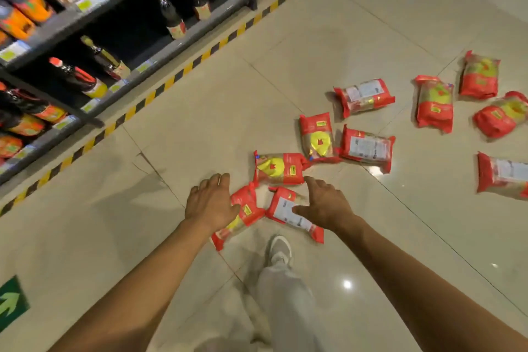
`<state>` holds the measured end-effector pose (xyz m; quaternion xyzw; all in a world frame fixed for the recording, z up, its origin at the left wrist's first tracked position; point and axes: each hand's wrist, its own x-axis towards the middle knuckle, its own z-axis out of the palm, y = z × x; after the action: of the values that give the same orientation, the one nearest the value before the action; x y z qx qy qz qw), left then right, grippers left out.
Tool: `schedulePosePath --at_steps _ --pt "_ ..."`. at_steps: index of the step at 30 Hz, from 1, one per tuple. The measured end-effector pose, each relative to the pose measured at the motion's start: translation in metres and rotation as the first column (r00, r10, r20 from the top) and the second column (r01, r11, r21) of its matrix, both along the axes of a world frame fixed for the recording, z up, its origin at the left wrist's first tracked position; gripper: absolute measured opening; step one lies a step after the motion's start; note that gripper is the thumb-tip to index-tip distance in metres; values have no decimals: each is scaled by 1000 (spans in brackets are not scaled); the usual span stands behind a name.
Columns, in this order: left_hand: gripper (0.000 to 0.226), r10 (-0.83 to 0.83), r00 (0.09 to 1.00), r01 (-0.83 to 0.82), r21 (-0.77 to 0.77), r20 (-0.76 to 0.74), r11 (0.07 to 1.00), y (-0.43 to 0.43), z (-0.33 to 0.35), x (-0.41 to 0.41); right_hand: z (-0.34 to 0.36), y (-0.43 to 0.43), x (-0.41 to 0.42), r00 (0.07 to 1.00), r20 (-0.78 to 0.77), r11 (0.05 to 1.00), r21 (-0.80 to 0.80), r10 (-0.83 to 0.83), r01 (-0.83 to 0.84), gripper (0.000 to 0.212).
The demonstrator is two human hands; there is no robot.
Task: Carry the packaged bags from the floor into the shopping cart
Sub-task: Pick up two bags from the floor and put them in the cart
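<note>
Several red packaged bags lie scattered on the tiled floor. Both arms reach down toward the closest ones. My left hand (pixel 210 201) hovers with spread fingers over a red and yellow bag (pixel 245 216). My right hand (pixel 323 203) is spread over a bag lying label side up (pixel 285 213). Neither hand grips anything. Just beyond the fingertips lies a third bag (pixel 278 168). More bags lie farther right, such as one at mid floor (pixel 364 97) and one at the right edge (pixel 503 176). No shopping cart is in view.
A dark shelf unit (pixel 85 8) with bottles lines the left side, edged on the floor by a yellow and black striped strip (pixel 183 71). My shoe (pixel 280 250) and grey trouser leg stand just below the closest bags. A green arrow sticker (pixel 11 304) marks the floor at lower left.
</note>
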<state>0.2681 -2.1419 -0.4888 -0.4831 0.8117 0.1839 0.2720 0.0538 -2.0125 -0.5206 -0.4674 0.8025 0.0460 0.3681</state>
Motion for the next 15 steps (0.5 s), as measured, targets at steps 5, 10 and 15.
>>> schedulePosePath --at_steps 5,10,15 --pt "82 26 999 -30 79 47 996 -29 -136 -8 -135 -15 -8 998 -2 996 73 60 -60 88" --pt "94 23 996 -37 161 88 986 -40 -319 -6 -313 -15 -11 996 9 986 143 85 -85 96" --pt "99 6 988 -32 166 156 986 -58 -443 17 -429 -27 -23 996 -21 982 169 90 -85 106"
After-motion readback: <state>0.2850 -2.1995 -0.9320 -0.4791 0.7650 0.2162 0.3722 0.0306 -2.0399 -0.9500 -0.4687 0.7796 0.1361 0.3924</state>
